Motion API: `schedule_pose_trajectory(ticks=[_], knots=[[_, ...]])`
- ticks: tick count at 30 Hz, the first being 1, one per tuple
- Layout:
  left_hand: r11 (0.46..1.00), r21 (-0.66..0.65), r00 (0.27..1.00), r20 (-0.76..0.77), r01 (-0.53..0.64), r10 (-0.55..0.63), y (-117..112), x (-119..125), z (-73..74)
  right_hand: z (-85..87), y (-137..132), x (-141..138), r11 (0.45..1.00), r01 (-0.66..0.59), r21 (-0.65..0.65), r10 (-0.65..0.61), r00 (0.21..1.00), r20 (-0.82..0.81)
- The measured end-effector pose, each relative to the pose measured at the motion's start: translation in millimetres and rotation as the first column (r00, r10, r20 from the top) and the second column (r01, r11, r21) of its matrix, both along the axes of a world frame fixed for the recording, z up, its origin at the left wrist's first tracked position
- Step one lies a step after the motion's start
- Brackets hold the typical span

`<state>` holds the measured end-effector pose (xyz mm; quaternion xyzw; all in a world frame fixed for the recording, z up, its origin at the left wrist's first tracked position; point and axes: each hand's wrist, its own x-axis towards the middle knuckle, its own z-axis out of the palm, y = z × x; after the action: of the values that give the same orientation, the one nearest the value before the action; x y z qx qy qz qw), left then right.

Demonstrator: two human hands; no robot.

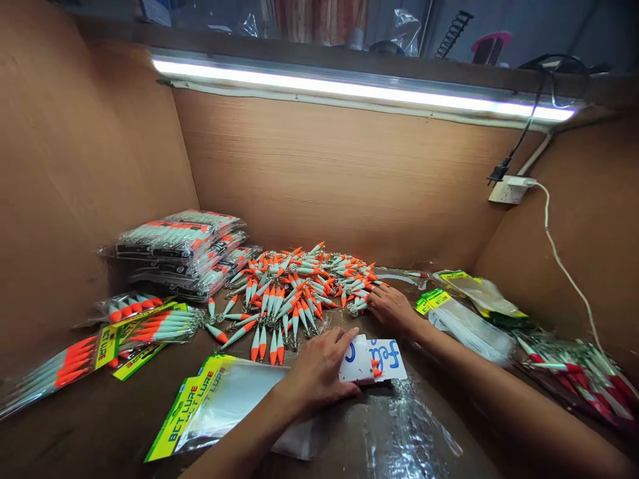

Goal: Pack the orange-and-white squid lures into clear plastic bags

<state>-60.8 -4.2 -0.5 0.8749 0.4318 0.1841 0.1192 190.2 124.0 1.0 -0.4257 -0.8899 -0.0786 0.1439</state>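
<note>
A heap of white and orange fishing lures [294, 289] lies in the middle of the brown table. My right hand [392, 307] reaches into the heap's right edge, fingers bent among the lures; what they grip is hidden. My left hand [319, 372] rests flat on the table with its thumb stretched out, pressing the left edge of a white card with blue lettering [377, 359]. A small orange lure tip lies on that card. An empty clear bag with a yellow-green header [214, 406] lies under my left forearm.
Stacked packs of bagged lures [184, 249] stand at the back left, with more filled packs [124, 329] along the left. Empty bags [464, 313] and red lures [584, 372] sit at the right. Wooden walls close three sides; a strip light [359, 90] and a wall socket [509, 189] are above.
</note>
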Motion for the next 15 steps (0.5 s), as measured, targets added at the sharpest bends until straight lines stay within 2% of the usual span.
schedule_pose_trajectory(ticks=[4,9,13,15], knots=[[1.000,0.013,1.000,0.015,0.001,-0.001,0.1,1.0,-3.1,-2.8,3.8,0.0,0.995,-0.024,-0.097,0.013,0.994,-0.110],[1.000,0.000,1.000,0.024,-0.009,0.009,1.5,-1.5,-2.3,6.7,2.9,11.3,0.960,-0.082,-0.268,-0.020,0.935,-0.355],[1.000,0.003,0.998,0.055,-0.018,0.018,3.5,-2.4,-4.2,15.4,-17.3,33.8,0.891,-0.168,-0.422,-0.063,0.875,-0.481],[1.000,0.005,0.998,0.060,-0.019,0.019,4.6,-2.5,-6.6,17.9,-33.3,46.2,0.813,-0.241,-0.530,-0.132,0.810,-0.572]])
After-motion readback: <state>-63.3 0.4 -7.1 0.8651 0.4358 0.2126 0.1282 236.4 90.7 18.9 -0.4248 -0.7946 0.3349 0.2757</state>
